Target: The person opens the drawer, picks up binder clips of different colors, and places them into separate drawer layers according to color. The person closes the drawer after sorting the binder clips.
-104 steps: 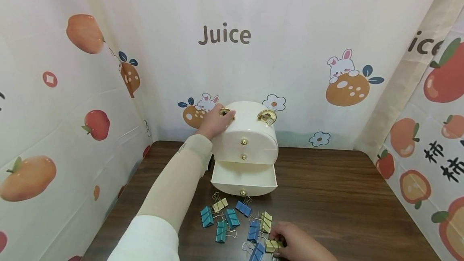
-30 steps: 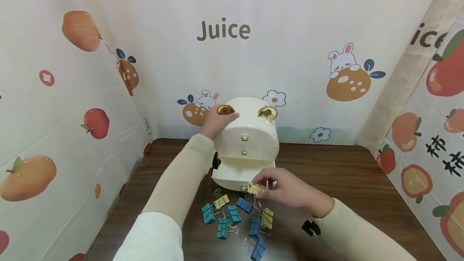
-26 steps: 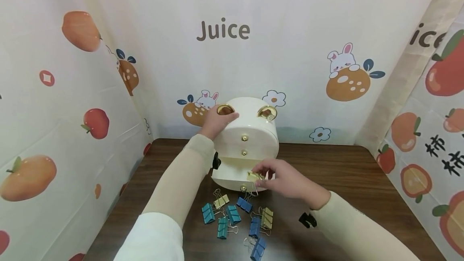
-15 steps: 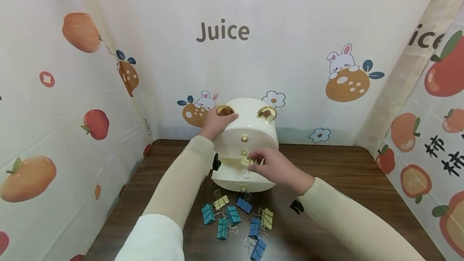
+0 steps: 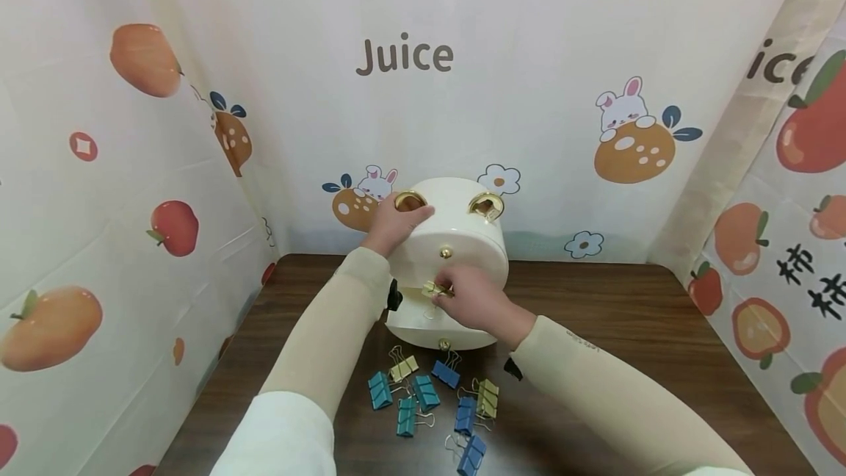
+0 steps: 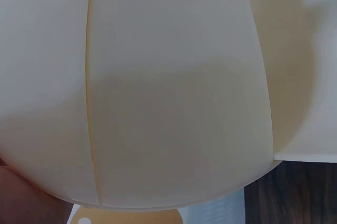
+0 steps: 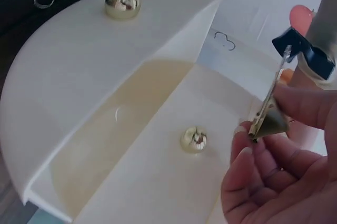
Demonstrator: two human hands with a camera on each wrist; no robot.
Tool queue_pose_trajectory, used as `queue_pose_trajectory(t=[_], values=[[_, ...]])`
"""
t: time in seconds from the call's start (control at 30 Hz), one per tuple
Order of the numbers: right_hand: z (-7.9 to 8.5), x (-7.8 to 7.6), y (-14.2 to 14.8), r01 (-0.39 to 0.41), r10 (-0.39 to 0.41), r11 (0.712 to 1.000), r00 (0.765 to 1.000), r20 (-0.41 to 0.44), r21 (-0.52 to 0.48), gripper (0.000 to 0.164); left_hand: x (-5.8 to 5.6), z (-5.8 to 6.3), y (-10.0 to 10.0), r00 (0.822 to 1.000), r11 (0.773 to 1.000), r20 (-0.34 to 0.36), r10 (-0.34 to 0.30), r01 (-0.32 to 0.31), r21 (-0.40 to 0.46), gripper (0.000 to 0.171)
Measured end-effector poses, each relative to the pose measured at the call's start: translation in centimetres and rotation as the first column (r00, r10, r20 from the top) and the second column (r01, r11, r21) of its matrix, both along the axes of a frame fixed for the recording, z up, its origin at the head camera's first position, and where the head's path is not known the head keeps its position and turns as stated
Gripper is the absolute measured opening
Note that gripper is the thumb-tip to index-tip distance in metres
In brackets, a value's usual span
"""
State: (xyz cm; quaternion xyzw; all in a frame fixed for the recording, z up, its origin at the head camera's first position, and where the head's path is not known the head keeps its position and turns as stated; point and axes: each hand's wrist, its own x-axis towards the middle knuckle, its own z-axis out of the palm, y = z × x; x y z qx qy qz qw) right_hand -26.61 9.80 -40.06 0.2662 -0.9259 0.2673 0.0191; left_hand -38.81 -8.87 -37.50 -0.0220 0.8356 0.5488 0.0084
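Note:
A white drawer box [image 5: 423, 259] with gold ring ears and round gold knobs stands at the back of the table, its bottom drawer [image 5: 405, 325] pulled out. My left hand [image 5: 391, 225] grips the box's upper left side by a ring ear, thumb in front; its other fingers are mostly hidden. Between thumb and fingers, my right hand [image 5: 472, 294] pinches a yellow binder clip [image 5: 431, 289] over the open drawer. The right wrist view shows that clip [image 7: 273, 121] beside a drawer knob [image 7: 194, 139]. Pale box panels [image 6: 174, 87] fill the left wrist view.
Several binder clips lie before the drawer: teal ones [image 5: 406, 417] at left, blue ones [image 5: 471, 455] towards the right, and yellow ones [image 5: 487, 399]. A fruit-print curtain [image 5: 529, 94] stands behind and at both sides of the dark wooden table [image 5: 595, 329].
My right hand has picked a yellow binder clip off the table and carried it up and leftward, over the open drawer. My left hand stays at the ring ear.

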Motion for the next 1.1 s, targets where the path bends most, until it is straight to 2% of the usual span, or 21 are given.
queue_pose_trajectory(t=[0.17, 0.3, 0.5, 0.7, 1.1], values=[[-0.5, 0.0, -1.0, 0.041, -0.04, 0.999, 0.998, -0.043, 0.017, 0.025, 0.1, 0.1, 0.1, 1.0, 1.0, 0.025, 0.002, -0.002, 0.008, 0.073], [-0.9, 0.0, -1.6, 0.072, -0.071, 0.997, 0.997, -0.025, 0.037, 0.035, 0.1, 0.1, 0.0, 1.0, 1.0, 0.028, 0.003, -0.003, 0.002, 0.074], [-1.5, -0.2, -2.4, 0.117, -0.118, 0.988, 0.993, 0.01, 0.104, 0.032, 0.0, 0.0, 0.1, 0.999, 1.0, 0.04, 0.004, -0.004, 0.001, 0.074], [-2.3, -0.6, -3.1, 0.123, -0.129, 0.977, 0.991, 0.021, 0.176, 0.031, 0.1, 0.2, 0.1, 0.999, 1.0, 0.053, 0.005, -0.005, 0.003, 0.073], [-3.3, -1.1, -4.0, 0.133, -0.14, 0.969, 0.99, 0.019, 0.21, 0.033, 0.2, 0.1, 0.1, 1.0, 1.0, 0.015, -0.004, 0.004, -0.001, 0.073]])
